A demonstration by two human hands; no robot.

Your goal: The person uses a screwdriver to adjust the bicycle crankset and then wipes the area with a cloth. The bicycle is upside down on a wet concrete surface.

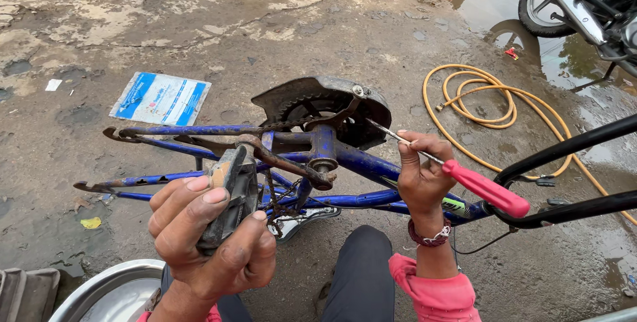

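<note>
Left hand [212, 236] fingers clamped on pedal [229, 186] beside blue bike frame [358, 162], right hand [421, 176] fingers clamped on red screwdriver [488, 189].

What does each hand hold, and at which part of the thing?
The left hand grips the bicycle pedal around its block. The right hand holds the red-handled screwdriver by its metal shaft, just ahead of the handle.
</note>
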